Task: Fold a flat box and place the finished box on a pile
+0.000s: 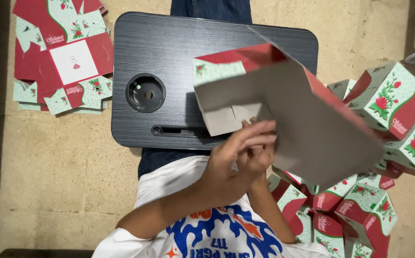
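Both my hands meet at a partly folded cardboard box (303, 119), grey inside, red and mint green with rose prints outside. It is held tilted above the right part of a black lap desk (169, 48). My left hand (226, 162) reaches across from the left, its fingers pressing on the box's inner bottom flaps. My right hand (265, 162) is mostly hidden behind the left one and grips the box's lower edge.
A stack of flat unfolded box blanks (64, 57) lies on the floor at the upper left. Several assembled boxes (389, 100) of the same print are piled at the right. The desk has a round cup recess (145, 92) and a slot.
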